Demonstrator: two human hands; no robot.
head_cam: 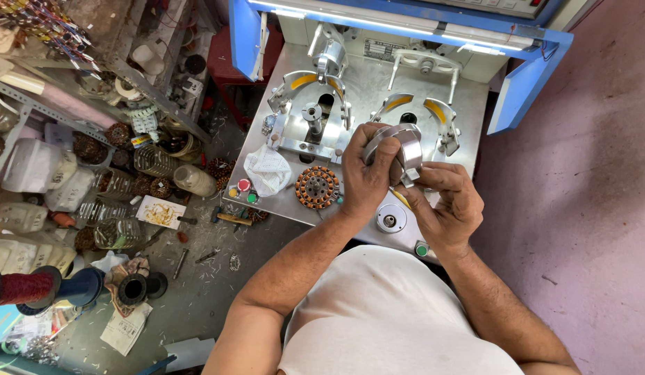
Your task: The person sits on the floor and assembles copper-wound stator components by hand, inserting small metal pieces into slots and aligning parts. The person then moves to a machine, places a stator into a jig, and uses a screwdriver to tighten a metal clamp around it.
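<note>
Between the hands gleams a silver metal ring (399, 142); left of them lies a copper-orange wound stator (317, 187) with dark spokes, on the grey steel worktop (367, 94).

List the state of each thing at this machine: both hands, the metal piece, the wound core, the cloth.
Left hand: gripping the metal piece.
Right hand: pinching the piece's lower edge.
Metal piece: held above the machine table.
Wound core: lying flat on the table.
Cloth: crumpled beside the core.
</note>
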